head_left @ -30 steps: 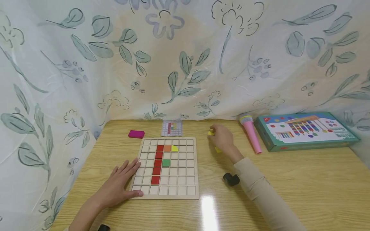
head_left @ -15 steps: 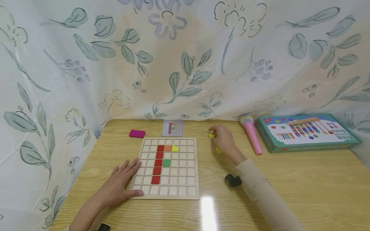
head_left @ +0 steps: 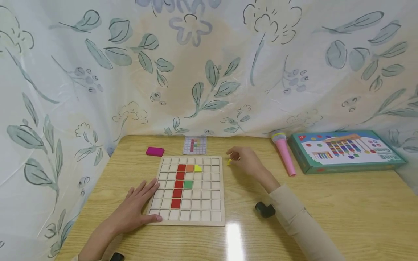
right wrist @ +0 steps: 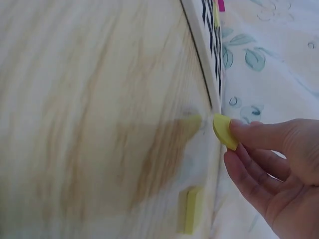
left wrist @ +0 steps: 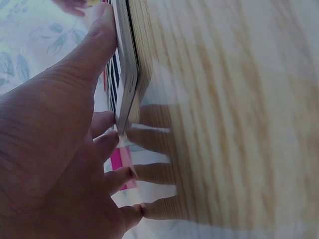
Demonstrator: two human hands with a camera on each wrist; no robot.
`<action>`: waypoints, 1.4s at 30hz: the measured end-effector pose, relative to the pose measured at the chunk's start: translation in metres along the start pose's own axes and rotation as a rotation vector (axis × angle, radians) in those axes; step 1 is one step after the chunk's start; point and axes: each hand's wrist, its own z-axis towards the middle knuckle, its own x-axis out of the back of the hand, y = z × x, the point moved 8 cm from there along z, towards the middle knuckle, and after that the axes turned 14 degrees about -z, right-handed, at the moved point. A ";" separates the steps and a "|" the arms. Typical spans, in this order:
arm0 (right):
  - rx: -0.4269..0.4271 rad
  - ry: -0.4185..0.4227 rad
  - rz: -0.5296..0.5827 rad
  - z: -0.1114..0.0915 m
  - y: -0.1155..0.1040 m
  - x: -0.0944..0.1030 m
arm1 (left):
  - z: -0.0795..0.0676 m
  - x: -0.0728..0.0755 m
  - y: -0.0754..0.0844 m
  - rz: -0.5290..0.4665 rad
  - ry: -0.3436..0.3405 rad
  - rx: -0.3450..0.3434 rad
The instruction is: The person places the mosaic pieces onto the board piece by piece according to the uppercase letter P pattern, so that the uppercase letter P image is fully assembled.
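Note:
My right hand (head_left: 249, 163) pinches a small yellow block with a curved edge (right wrist: 225, 132) between thumb and fingers, just above the table by the far right corner of the wooden grid board (head_left: 223, 195). A second yellow block (right wrist: 193, 210) lies on the table in the right wrist view; my hand hides it in the head view. Fingers spread, my left hand (head_left: 132, 210) rests at the board's left edge, its thumb on the near left corner. Set in the board are a column of red squares (head_left: 178, 184), an orange square (head_left: 189, 168), a yellow quarter-round (head_left: 197, 168) and a green square (head_left: 187, 184).
Behind the board lies a printed pattern card (head_left: 195, 145), with a magenta block (head_left: 155, 151) to its left. A pink toy microphone (head_left: 285, 154) and a teal toy box (head_left: 346, 150) are at the back right. A black object (head_left: 265, 210) shows by my right sleeve.
My right hand has moved left toward the board, carrying the yellow block it pinches away from the second one. The left hand has stayed put.

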 end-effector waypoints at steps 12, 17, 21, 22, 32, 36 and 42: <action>0.102 -0.024 0.009 -0.002 -0.034 -0.007 | 0.000 0.001 0.002 0.005 -0.009 0.000; 0.111 -0.046 -0.013 -0.001 -0.042 -0.007 | 0.001 0.001 0.002 0.008 -0.014 0.005; 0.157 -0.068 0.074 -0.001 -0.052 -0.010 | 0.001 0.000 0.002 -0.002 -0.012 0.006; 0.170 -0.077 0.099 -0.002 -0.055 -0.012 | 0.001 0.000 0.002 -0.004 -0.010 0.005; 0.232 -0.204 0.261 -0.003 -0.090 -0.039 | 0.000 0.000 0.001 0.006 0.004 -0.009; 0.261 -0.219 0.273 -0.003 -0.100 -0.047 | 0.000 -0.001 0.001 -0.001 -0.004 0.001; 0.254 -0.208 0.231 -0.004 -0.107 -0.057 | 0.001 -0.001 0.000 0.001 -0.009 0.009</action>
